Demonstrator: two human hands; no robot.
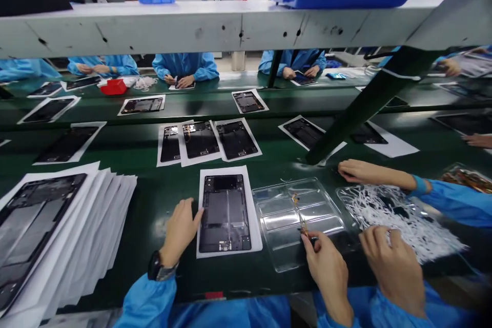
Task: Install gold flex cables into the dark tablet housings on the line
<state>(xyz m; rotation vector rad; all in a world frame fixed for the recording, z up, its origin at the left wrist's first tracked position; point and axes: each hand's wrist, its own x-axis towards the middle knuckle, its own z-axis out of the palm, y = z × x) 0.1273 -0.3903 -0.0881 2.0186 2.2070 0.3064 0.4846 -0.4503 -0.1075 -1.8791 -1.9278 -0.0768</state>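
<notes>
A dark tablet back housing [238, 215] lies on a white paper sheet [255, 238] in front of me. My left hand [181, 230], with a watch on the wrist, rests at its left edge. Its fingers are loosely apart, and the thumb touches the paper or housing edge. Over a clear plastic tray [274, 256], my right hand [326, 261] pinches the lower end of a thin orange-brown flex cable [303, 218]. The cable's other end points away from me above the tray's shallow compartments.
At left stands a paper-interleaved housing stack [115, 215]. Several housings [200, 141] lie farther back. A co-worker's hands [395, 266] reach around a pile of white strips [407, 220] at right. A green post [357, 107] slants down to the bench; a shelf [172, 28] crosses above.
</notes>
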